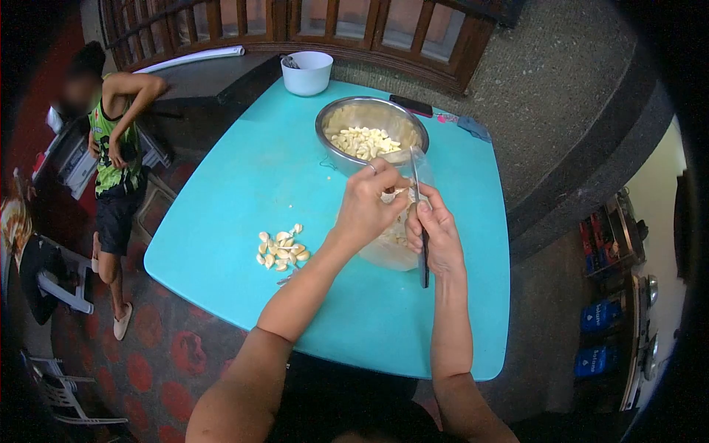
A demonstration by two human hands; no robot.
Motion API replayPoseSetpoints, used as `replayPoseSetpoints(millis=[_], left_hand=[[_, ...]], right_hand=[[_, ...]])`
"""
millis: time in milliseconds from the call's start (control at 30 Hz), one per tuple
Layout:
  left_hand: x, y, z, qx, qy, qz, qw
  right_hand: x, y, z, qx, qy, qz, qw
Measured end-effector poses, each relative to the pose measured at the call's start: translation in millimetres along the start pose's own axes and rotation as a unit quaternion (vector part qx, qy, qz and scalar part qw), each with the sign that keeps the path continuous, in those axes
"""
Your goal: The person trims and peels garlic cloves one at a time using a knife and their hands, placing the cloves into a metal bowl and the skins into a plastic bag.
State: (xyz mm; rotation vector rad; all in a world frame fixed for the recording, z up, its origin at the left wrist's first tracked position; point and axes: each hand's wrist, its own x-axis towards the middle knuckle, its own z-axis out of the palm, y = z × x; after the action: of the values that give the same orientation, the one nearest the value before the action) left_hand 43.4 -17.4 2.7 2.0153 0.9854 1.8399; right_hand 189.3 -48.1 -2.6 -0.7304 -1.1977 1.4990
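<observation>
My right hand [439, 229] grips a knife [423, 260] by its dark handle, with the blade pointing up and away from me. Beside the blade, my left hand [369, 201] is closed in a pinch on a small pale garlic clove, mostly hidden by the fingers. Beneath both hands lies a clear plastic bag [391, 255] with garlic skins in it. Just beyond them stands a steel bowl [336, 153] holding many peeled garlic cloves [364, 142]. Left of my left forearm, a pile of unpeeled garlic cloves [282, 251] rests on the turquoise table [221, 199].
A white bowl [307, 75] with a utensil inside stands at the table's far edge. A dark phone-like object [410, 106] and a blue-grey cloth [473, 128] lie at the far right. Another person [118, 140] stands left of the table, near a stool [153, 203].
</observation>
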Motion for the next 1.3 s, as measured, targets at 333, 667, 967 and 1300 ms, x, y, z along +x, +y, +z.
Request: replayPoseSetpoints(millis=[333, 667, 967, 1300], left_hand=[[-3.5, -5.5, 10.1, -0.074, -0.031, -0.015, 0.997], [0.2, -19.7, 7.6, -0.394, -0.08, -0.284, 0.871], [2.9, -24.5, -3.7, -0.4, -0.088, -0.292, 0.864], [4.5, -21.8, -8.6, -0.301, -0.135, -0.233, 0.915]], right_hand=[[4.9, 4.3, -10.1, 0.104, -0.004, -0.003, 0.995], [3.0, 4.2, 0.7, 0.117, 0.0, -0.034, 0.993], [2.5, 2.4, -3.0, 0.11, 0.003, -0.016, 0.994], [-4.6, -9.2, 0.2, -0.049, -0.02, 0.01, 0.999]])
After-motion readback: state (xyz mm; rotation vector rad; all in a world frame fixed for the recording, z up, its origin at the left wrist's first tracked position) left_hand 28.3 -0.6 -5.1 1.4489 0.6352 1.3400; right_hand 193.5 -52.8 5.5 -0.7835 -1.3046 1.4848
